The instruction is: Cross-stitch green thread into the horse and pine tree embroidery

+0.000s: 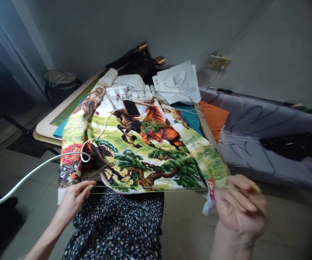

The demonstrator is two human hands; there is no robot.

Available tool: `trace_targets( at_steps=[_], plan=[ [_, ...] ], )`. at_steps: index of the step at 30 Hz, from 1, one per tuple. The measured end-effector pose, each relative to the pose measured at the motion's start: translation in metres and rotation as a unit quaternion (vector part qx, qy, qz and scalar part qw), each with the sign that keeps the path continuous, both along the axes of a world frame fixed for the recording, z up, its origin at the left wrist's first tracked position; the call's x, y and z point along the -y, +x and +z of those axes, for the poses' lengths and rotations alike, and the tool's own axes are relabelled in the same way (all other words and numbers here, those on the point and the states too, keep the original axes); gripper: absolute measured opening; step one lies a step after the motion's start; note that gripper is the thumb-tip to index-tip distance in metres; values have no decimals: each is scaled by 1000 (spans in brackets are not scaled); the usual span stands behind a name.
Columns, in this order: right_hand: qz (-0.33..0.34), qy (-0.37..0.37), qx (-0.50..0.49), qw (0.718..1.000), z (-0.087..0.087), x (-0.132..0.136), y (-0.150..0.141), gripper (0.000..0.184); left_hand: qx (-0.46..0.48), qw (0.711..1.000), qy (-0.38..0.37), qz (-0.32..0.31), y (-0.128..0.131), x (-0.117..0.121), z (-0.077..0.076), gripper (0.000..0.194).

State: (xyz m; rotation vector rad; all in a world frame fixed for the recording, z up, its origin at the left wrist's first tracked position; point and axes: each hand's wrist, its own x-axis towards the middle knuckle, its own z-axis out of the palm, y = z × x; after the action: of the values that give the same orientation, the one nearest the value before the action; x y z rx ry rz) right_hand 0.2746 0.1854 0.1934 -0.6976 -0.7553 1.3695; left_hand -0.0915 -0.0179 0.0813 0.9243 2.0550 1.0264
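Observation:
A cloth with a picture of horses and pine trees (134, 162), apparently cross-stitch, spreads before me, its sides rolled up. Thin green thread (123, 186) runs in taut strands along the cloth's near edge, between my two hands. At the near left corner, my left hand (76, 196) pinches the thread between thumb and fingertips. My right hand (241, 206), slightly blurred, is raised beside the right roll with its fingers curled together at the thread's other end. Any needle is too small to make out. A tangle of green thread (149, 126) lies on the horses.
A phone (131, 108) and a white power strip (116, 90) lie on the cloth. A white cable (37, 177) loops across its left side. White bags (177, 83) stand behind. To the right are orange fabric (214, 117) and a grey-covered couch (253, 151).

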Motion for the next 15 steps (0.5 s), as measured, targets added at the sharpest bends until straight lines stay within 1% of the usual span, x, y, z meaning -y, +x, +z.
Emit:
trace_targets(
  at_steps=[2,4,6,9,12,14,15],
  plan=[
    [-17,-1,-11,1000,-2,0,5,33,3,1000,2,-3,7,-3,-8,57],
    [-62,4,22,998,-4,0,11,33,8,1000,7,3,10,-3,-14,54],
    [-118,13,61,991,-6,-1,16,32,21,1000,16,14,12,-3,-17,53],
    [-195,25,80,977,-8,-4,24,34,52,997,30,45,13,-2,-14,59],
    [-208,21,74,975,-6,-7,28,33,87,993,42,73,15,-4,-9,67],
    [-215,15,77,973,-3,-7,30,31,85,992,48,83,19,-5,-5,67],
    [-231,17,81,969,-1,-7,31,30,76,992,52,88,21,-5,-2,66]
  ],
)
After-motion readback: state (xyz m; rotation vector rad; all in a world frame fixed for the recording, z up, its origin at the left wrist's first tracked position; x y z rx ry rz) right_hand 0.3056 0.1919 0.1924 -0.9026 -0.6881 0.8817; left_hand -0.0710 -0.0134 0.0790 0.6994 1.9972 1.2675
